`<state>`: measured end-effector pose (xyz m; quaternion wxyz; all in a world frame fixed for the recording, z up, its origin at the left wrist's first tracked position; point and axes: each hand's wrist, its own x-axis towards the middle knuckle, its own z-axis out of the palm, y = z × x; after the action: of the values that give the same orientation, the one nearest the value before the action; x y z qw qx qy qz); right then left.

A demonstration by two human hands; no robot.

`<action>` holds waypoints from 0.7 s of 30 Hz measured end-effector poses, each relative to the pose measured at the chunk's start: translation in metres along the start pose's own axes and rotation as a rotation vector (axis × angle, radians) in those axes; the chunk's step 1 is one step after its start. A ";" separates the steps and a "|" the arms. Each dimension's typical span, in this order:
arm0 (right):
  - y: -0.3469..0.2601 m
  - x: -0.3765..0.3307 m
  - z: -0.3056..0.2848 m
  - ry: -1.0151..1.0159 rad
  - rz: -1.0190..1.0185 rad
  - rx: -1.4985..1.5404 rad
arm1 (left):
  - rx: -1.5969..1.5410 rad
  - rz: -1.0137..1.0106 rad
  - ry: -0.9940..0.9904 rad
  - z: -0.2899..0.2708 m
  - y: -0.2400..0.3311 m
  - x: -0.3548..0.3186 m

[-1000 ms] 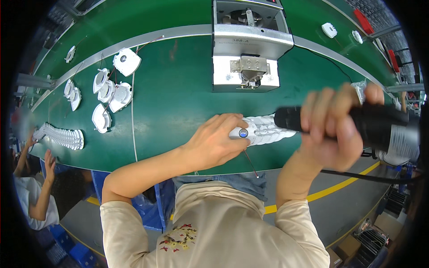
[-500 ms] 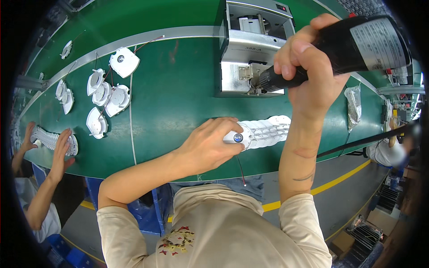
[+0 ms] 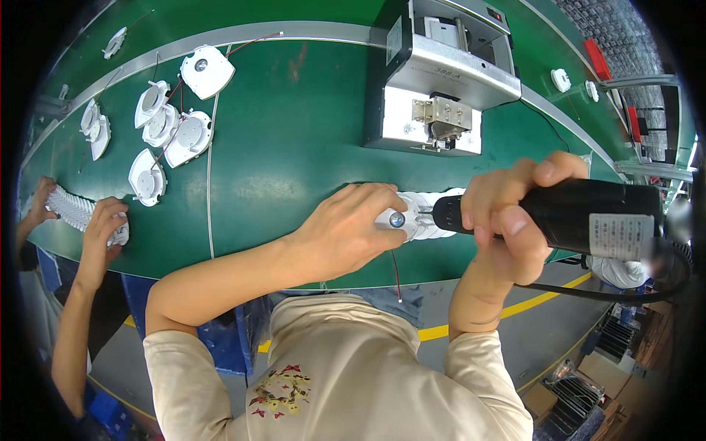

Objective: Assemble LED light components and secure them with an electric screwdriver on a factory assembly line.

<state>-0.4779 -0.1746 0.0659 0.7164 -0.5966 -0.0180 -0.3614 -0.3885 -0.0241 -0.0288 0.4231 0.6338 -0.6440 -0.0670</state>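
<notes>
Green surface (image 3: 294,162), curved by lens, spans frame from 9 o'clock to 3 o'clock. Silver rail runs along far edge. Grey metal machine box (image 3: 441,81) stands at 12–1 o'clock. Cluster of white round lamp housings (image 3: 173,121) with red wires at 10–11 o'clock, some touching. Two more white housings (image 3: 95,126) near 9–10 o'clock edge. White ribbed part (image 3: 425,217) at near edge, centre-right. Another white ribbed part (image 3: 73,213) at 9 o'clock. Small white pieces (image 3: 573,82) at 2 o'clock.
</notes>
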 end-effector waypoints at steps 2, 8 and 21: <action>0.003 -0.002 -0.001 0.025 0.027 -0.054 | 0.003 -0.007 -0.003 0.000 0.001 0.001; 0.008 -0.007 0.001 -0.024 0.024 -0.073 | 0.015 -0.004 0.006 0.001 0.002 0.001; 0.002 0.029 -0.006 -0.079 -0.212 -0.019 | -0.003 0.013 -0.012 0.000 0.001 0.000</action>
<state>-0.4574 -0.1943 0.0757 0.6669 -0.6121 -0.1060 -0.4115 -0.3895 -0.0243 -0.0278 0.4208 0.6287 -0.6503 -0.0691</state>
